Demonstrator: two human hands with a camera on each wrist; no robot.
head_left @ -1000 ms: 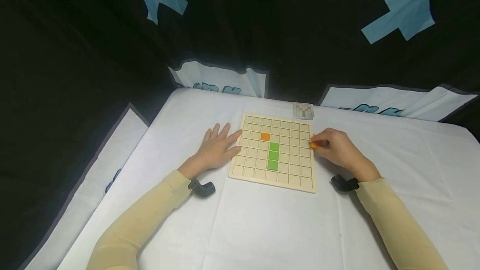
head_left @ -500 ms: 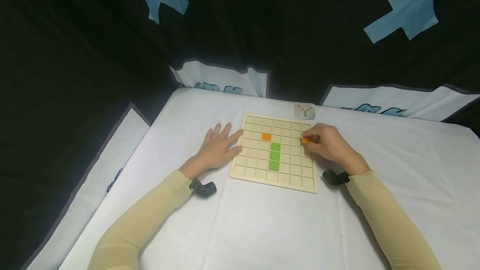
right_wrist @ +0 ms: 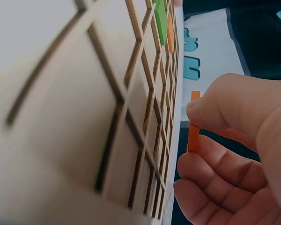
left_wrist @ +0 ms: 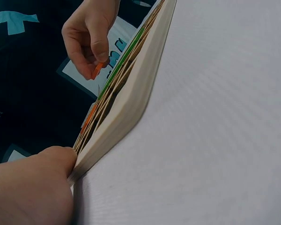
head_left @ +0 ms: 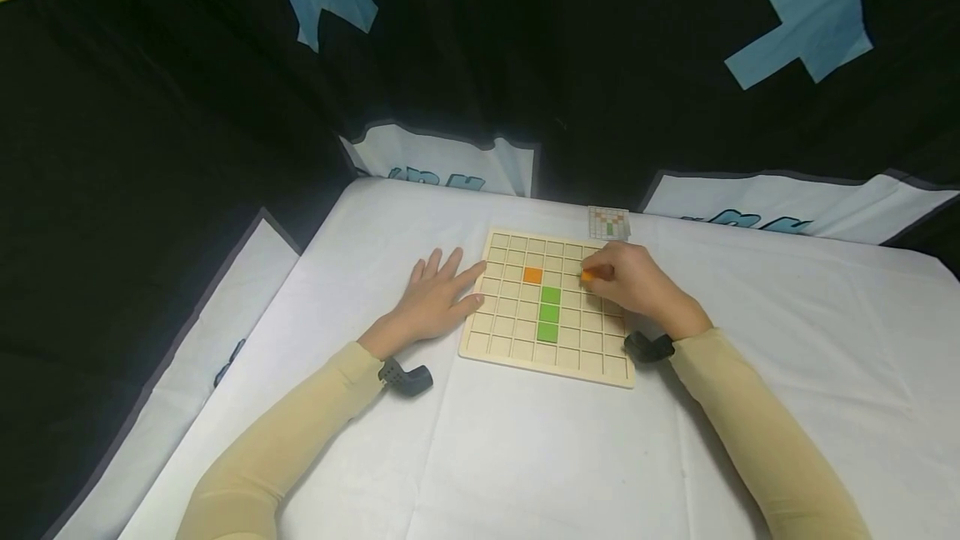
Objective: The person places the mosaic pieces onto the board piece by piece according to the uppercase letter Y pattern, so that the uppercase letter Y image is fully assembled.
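Observation:
A square wooden grid board (head_left: 510,329) lies flat on the table. One orange tile (head_left: 532,275) sits in a cell of it, and a column of green tiles (head_left: 550,313) fills cells just to the right and nearer. My left hand (head_left: 431,300) is spread out, its thumb and index fingertip touching the board's left edge. Between thumb and fingers my right hand (head_left: 637,280) pinches a second orange tile (right_wrist: 194,123), over the right part of the board. In the right wrist view that tile is seen edge-on, apart from the grid.
Behind the board lies a small printed card (head_left: 609,223) showing a grid with coloured squares. White cloth covers the table (head_left: 540,457). Black curtains (head_left: 480,48) with blue tape pieces hang at the back and left.
My right hand has moved left, from the board's right edge to over its right-hand cells, carrying the pinched orange tile. The left hand and the placed tiles stay put.

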